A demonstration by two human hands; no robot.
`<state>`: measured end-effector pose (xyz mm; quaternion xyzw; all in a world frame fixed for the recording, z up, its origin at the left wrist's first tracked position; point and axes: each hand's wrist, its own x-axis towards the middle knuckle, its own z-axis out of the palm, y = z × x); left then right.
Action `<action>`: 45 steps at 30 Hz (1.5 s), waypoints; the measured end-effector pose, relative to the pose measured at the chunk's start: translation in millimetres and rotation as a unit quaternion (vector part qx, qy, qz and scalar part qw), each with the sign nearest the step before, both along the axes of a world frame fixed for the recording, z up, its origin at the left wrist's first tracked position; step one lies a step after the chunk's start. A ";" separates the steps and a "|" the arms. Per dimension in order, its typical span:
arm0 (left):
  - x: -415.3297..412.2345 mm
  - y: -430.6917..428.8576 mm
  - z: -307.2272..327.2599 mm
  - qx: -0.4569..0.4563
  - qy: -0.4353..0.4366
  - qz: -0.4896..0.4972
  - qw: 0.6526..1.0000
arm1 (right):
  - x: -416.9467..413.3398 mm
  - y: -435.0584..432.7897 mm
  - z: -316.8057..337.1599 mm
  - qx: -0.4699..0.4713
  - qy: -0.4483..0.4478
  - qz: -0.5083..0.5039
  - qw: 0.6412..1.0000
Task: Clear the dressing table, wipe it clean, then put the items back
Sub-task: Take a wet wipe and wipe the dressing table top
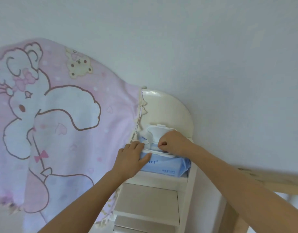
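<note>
The right hand (pixel 174 142) was curled, fingertips pinched into the opening at its 9 o'clock, seemingly on a wipe hidden beneath them. The left hand (pixel 130 159), fingers straight, was pressed flat on the blue wipes pack (pixel 165 167), laid 9-to-3 on the top shelf (pixel 160 181), its lid (pixel 155 132) flipped up at 12 o'clock.

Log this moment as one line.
left hand: presses wipes pack | right hand: curled at opening | lid: open | pack on shelf
</note>
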<state>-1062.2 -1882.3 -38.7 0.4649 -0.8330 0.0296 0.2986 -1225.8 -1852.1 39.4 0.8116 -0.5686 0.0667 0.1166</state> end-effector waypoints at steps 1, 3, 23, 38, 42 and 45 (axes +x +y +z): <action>-0.4 -0.9 -1.2 -0.004 0.005 0.000 1.000 | 1.1 -2.4 0.8 0.000 0.016 -0.002 1.000; -2.1 -1.6 -4.0 -0.007 0.018 0.005 1.000 | 3.5 -8.5 2.8 0.016 0.044 -0.014 0.999; -1.5 1.6 -8.3 -0.002 0.026 0.005 1.000 | 19.6 -21.4 12.7 0.049 0.177 -0.034 0.982; -2.3 -3.3 -2.5 0.011 0.018 0.005 1.000 | -4.3 -14.7 24.1 -0.008 -0.077 0.027 0.997; -2.5 -6.5 1.9 0.020 0.018 0.002 1.000 | -8.6 -5.4 35.4 0.052 -0.325 0.018 0.944; -1.7 -5.6 2.1 0.020 0.011 0.003 1.000 | -14.3 2.2 56.3 0.071 -0.486 0.023 0.871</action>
